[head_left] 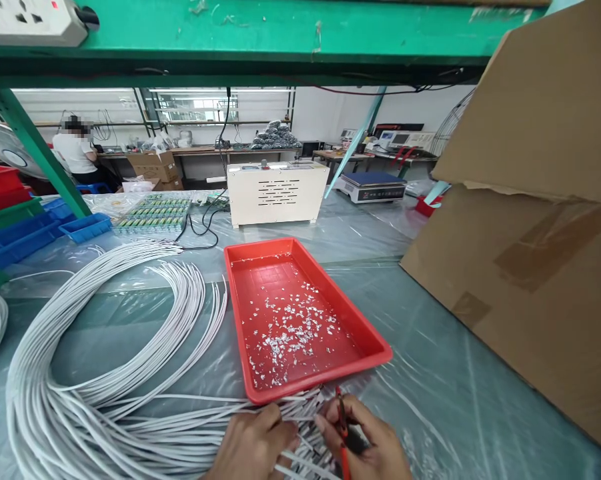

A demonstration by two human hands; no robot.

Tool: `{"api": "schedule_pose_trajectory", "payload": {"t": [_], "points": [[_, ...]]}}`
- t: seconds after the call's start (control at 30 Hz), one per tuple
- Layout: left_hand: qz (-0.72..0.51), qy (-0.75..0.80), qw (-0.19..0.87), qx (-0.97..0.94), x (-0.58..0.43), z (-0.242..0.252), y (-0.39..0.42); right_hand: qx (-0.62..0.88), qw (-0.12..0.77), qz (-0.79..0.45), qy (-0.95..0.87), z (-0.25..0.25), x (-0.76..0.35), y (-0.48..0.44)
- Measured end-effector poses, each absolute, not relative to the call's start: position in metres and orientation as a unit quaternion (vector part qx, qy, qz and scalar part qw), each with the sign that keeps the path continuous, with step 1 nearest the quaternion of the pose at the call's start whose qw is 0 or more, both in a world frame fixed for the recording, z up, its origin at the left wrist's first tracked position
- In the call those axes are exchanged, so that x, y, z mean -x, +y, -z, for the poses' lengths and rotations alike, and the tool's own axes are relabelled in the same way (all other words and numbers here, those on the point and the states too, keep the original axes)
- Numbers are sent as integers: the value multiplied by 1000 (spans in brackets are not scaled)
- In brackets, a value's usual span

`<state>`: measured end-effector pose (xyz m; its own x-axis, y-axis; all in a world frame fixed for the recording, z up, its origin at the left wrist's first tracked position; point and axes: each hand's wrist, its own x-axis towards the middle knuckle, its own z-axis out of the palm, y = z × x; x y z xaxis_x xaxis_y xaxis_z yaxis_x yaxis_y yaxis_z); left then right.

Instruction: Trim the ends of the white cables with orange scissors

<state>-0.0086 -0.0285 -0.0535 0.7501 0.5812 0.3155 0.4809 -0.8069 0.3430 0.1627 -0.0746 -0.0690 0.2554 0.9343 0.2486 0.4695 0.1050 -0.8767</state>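
A large coil of white cables (35,393) lies on the left, its loose ends running to the front below the tray. My left hand (255,443) is at the bottom centre with its fingers closed around some white cable ends. Close beside it on the right, my right hand (375,443) grips small red-handled pliers (343,433), which point away from me; their jaws are hard to make out. Just beyond both hands stands a red tray (320,370) with many small silvery scraps (285,340) scattered over its bottom.
A cardboard box (525,267) rises on the right. Behind the tray are a cream metal unit (279,197) and a weighing scale (370,188). Blue bins (86,228) and green boards (153,213) sit back left. A green shelf beam (290,33) crosses above. Another person (76,152) sits far off.
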Motion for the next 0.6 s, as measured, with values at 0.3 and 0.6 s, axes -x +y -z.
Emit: {"api": "schedule_pose_trajectory", "payload": {"t": [0.3,0.6], "points": [[-222,227,101,-943,14,71,-25,662,476,-248,-523,55,-156,-60],[-371,300,100,-873,21,47,-30,655,517,-268,-482,59,-148,-55]]}}
